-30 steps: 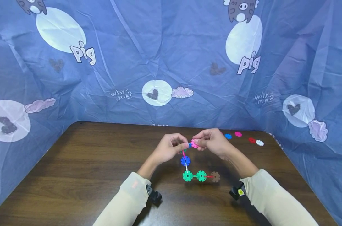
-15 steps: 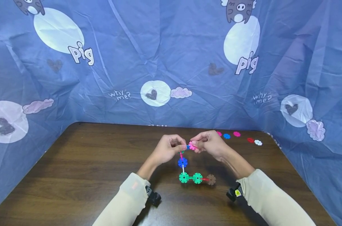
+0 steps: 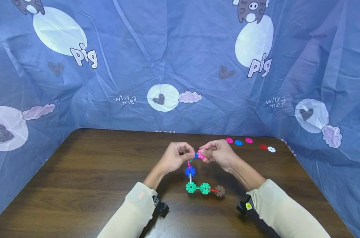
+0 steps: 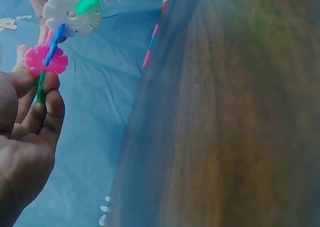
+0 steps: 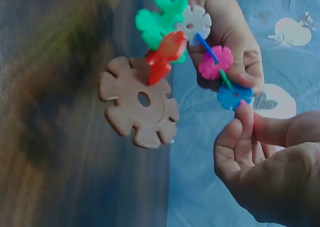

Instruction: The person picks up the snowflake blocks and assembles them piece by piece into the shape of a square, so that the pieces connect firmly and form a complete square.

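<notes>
The bent chain (image 3: 193, 172) has notched, multicoloured discs (image 3: 202, 189).

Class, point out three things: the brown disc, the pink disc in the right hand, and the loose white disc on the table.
Brown disc (image 5: 128, 103): right wrist view, face beside its central hole.
Pink disc (image 3: 200, 155): head view, uncovered part of its face.
White disc (image 3: 271, 149): head view, middle of its face.

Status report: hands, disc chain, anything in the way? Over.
Left hand gripping chain of multicoloured notched plastic discs. Right hand pinching round pink notched disc against chain's light-blue disc; seating unclear. Five loose multicoloured discs beyond right hand, not blocking.
</notes>
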Available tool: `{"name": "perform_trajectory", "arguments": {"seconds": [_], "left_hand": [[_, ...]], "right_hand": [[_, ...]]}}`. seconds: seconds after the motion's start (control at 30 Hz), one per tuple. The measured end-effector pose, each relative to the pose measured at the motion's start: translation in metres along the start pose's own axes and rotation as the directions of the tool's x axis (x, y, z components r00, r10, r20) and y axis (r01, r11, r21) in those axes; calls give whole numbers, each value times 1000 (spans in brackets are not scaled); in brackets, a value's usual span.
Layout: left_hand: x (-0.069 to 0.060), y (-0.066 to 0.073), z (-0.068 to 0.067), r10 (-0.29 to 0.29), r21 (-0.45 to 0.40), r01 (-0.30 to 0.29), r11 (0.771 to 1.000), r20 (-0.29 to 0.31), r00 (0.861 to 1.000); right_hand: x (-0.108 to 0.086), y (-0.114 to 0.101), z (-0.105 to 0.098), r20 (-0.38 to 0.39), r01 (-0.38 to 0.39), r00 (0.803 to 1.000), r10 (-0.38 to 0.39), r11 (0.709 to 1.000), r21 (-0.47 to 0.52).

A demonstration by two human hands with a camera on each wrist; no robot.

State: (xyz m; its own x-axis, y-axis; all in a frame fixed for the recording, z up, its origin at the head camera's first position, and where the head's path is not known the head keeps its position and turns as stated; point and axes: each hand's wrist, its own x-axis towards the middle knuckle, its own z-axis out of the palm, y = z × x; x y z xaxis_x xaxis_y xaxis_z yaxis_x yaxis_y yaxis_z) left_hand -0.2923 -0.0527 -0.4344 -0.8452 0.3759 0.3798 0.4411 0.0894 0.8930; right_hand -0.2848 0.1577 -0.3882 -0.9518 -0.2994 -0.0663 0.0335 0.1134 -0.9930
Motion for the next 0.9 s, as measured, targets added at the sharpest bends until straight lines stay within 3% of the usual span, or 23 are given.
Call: {"name": "perform_trajectory", "arguments": {"seconds": [0.13, 0.37, 0.53, 0.9], "left_hand": [[0, 0, 0, -18, 13, 19, 1000, -23, 1000], [1, -4, -1, -10, 17, 10, 1000, -12, 1000], [1, -6, -2, -25, -12, 24, 1000, -32, 999], [1, -2, -2, -13, 5, 13, 1000, 15, 1000]], "right_hand": [[-2, 3, 6, -44, -4, 999, 6, 999, 48], [-3, 8, 13, -107, -12, 994, 19, 998, 68], [-3, 8, 13, -88, -14, 996, 24, 993, 117], [-4, 12, 10, -22, -82, 996, 86, 986, 146]]}}
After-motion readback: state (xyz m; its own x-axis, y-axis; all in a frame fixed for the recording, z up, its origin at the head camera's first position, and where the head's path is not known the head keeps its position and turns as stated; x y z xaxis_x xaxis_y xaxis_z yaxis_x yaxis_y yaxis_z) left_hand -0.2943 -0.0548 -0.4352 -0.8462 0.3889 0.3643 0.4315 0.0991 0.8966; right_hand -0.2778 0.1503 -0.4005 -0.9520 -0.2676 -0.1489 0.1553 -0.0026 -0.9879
